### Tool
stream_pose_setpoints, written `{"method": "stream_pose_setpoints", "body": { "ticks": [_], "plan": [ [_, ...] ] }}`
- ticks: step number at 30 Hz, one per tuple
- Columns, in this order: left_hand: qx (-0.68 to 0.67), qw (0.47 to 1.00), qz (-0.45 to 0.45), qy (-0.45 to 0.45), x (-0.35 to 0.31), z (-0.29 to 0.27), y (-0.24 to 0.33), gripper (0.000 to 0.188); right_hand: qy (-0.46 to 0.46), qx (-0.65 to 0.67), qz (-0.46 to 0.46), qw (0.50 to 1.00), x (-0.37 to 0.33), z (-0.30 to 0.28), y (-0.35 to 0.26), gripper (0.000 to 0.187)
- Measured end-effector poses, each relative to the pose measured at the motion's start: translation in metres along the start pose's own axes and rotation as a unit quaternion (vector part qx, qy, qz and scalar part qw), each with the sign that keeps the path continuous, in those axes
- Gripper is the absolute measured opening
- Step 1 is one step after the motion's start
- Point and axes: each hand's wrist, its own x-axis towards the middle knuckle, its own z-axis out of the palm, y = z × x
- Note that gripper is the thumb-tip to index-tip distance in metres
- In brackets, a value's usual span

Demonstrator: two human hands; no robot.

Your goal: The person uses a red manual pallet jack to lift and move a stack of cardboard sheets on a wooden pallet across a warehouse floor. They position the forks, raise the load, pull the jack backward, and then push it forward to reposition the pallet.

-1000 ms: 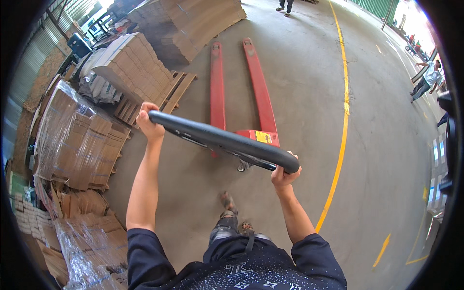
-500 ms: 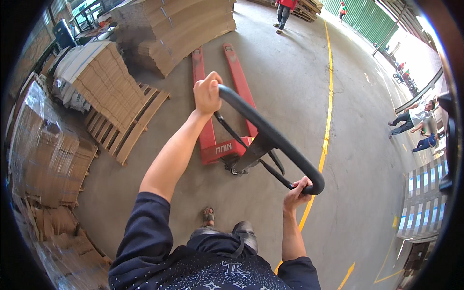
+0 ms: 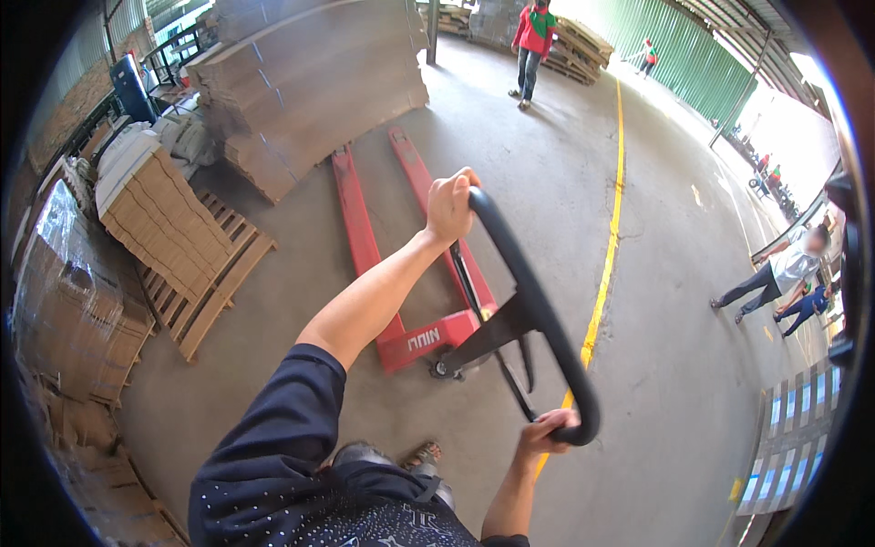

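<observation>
My left hand (image 3: 450,206) is closed round the far left end of the black handle loop (image 3: 531,283) of a pallet jack. Lower down and to the right, my right hand (image 3: 548,430) grips the loop's near end. The handle leans over to the right, turned relative to the red pallet jack (image 3: 427,341). Two long red forks (image 3: 357,217) point away from me toward a tall cardboard stack, and no load lies on them. A black lever sits inside the loop.
Flat cardboard (image 3: 169,214) rests on a wooden pallet (image 3: 219,296) at left, beside plastic-wrapped cartons (image 3: 77,301). A large cardboard stack (image 3: 319,91) stands beyond the fork tips. A yellow line (image 3: 607,292) runs along the floor. People stand ahead (image 3: 534,46) and at right (image 3: 784,269).
The handle has swung, its left end moving right and its right end nearer me. The jack's body is nearer, with its forks angled more leftward. The person ahead shows more fully.
</observation>
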Motion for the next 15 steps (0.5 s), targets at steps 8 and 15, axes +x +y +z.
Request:
{"method": "stream_pose_setpoints", "body": {
  "ticks": [8,15],
  "plan": [
    [0.000,0.998,-0.016,0.058,0.036,0.185,-0.025,0.044,0.044,-0.109,0.046,0.992,0.187,0.021,0.250,0.024],
    [0.000,0.997,-0.034,0.068,0.081,0.315,-0.096,0.039,-0.052,-0.120,0.210,0.969,0.331,0.117,0.433,0.029]
  ]
}}
